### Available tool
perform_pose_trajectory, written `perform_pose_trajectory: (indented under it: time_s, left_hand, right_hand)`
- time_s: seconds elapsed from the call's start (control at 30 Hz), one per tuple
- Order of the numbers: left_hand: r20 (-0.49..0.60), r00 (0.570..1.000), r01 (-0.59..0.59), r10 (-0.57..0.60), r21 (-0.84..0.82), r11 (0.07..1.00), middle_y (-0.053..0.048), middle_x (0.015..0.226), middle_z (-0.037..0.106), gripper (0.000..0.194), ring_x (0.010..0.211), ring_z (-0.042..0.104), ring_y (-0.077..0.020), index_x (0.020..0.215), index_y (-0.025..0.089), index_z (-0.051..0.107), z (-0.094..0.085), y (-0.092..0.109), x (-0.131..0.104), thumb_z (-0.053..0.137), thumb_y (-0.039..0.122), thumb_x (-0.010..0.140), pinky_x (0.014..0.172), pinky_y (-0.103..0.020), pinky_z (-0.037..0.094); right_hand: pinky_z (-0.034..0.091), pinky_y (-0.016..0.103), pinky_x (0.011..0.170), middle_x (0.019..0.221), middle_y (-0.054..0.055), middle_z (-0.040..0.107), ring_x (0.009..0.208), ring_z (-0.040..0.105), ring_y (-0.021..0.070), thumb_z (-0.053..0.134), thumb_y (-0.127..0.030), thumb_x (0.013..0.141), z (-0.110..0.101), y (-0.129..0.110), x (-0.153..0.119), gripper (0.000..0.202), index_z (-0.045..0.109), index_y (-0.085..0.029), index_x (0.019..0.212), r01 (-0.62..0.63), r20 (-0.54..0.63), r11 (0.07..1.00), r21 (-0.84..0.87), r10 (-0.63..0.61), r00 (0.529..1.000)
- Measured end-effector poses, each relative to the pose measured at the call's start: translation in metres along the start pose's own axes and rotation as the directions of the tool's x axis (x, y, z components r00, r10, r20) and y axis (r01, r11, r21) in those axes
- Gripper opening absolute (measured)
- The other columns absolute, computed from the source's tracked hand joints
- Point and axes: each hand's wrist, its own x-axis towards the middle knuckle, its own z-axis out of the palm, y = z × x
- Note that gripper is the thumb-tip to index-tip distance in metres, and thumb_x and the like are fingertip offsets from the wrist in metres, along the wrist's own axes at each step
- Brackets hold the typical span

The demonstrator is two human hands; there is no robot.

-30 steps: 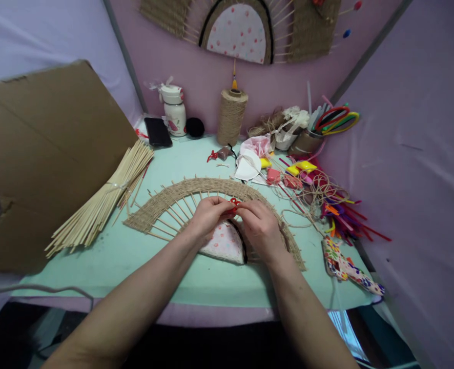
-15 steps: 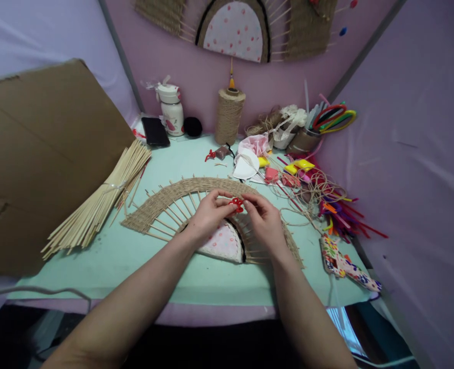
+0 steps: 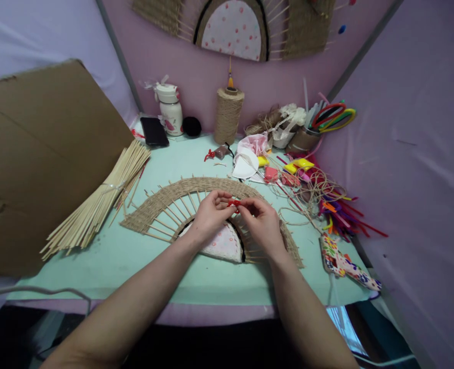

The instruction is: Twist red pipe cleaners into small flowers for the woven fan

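Between my two hands is a small red pipe cleaner (image 3: 233, 204) bent into loops, partly covered by fingers. My left hand (image 3: 214, 211) pinches its left side with thumb and fingers. From the right, the thumb and index finger of my right hand (image 3: 261, 219) close on its other side. Both hands are above a fan-shaped woven twine piece (image 3: 161, 205) lying on the table, its thin sticks spreading like rays. At its centre is a white half-disc (image 3: 223, 245) with pink marks and a black border, partly hidden by my left arm.
Bundled sticks (image 3: 96, 205) lie left, beside a cardboard sheet (image 3: 54, 148). A twine spool (image 3: 229, 118), white bottle (image 3: 171, 113) and black phone (image 3: 153, 131) are at the back. Right are colourful pipe cleaners (image 3: 344, 215), tangled twine (image 3: 323, 184) and a flower-patterned glue gun (image 3: 342, 261).
My right fingers have shifted slightly left over the red pipe cleaner, so less of its loops shows. The left hand stays nearly still.
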Motion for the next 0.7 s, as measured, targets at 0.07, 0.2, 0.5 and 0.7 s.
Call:
perform_pose_trajectory:
  time_s: [0.07,0.2,0.5,0.7]
  left_hand:
    - [-0.017,0.999,-0.036,0.037,0.053,0.998,-0.003,0.084,0.065,0.03,0.071,0.061,-0.012,0.088,0.016,0.056,0.0,-0.001,-0.001,0.069,0.014,0.061,0.062,-0.022,0.044]
    - [0.008,0.997,-0.079,0.079,0.126,0.989,-0.003,0.092,0.064,0.028,0.072,0.062,-0.0117,0.09,0.017,0.057,-0.001,-0.003,-0.002,0.065,0.014,0.064,0.063,-0.022,0.044]
    - [-0.029,0.978,-0.195,0.204,0.192,0.962,-0.003,0.082,0.065,0.038,0.076,0.062,-0.0142,0.101,0.019,0.06,0.001,-0.014,0.001,0.065,0.009,0.064,0.07,-0.025,0.047]
    - [-0.072,0.961,-0.232,0.265,0.303,0.924,-0.004,0.087,0.071,0.045,0.076,0.063,-0.0155,0.109,0.021,0.063,0.001,-0.009,-0.005,0.063,0.007,0.066,0.071,-0.026,0.046]
  right_hand:
    - [0.047,0.029,0.067,0.08,0.003,0.067,0.07,0.059,0.0157,0.06,-0.031,0.08,0.0,-0.002,0.0,0.015,0.068,-0.018,0.085,0.023,0.002,1.0,-0.012,-0.023,1.0]
    - [0.048,0.029,0.068,0.084,0.004,0.066,0.077,0.061,0.0169,0.06,-0.031,0.082,-0.002,-0.006,0.001,0.016,0.069,-0.019,0.086,0.095,0.018,0.995,-0.025,-0.094,0.995]
    - [0.047,0.031,0.071,0.08,0.003,0.069,0.072,0.061,0.0174,0.06,-0.034,0.081,0.001,-0.004,-0.002,0.019,0.07,-0.019,0.083,0.003,-0.014,0.999,-0.038,-0.004,1.0]
    - [0.046,0.028,0.065,0.075,0.003,0.069,0.067,0.06,0.0158,0.06,-0.034,0.079,0.007,-0.006,-0.003,0.019,0.069,-0.017,0.082,-0.087,-0.014,0.993,0.078,0.089,0.996]
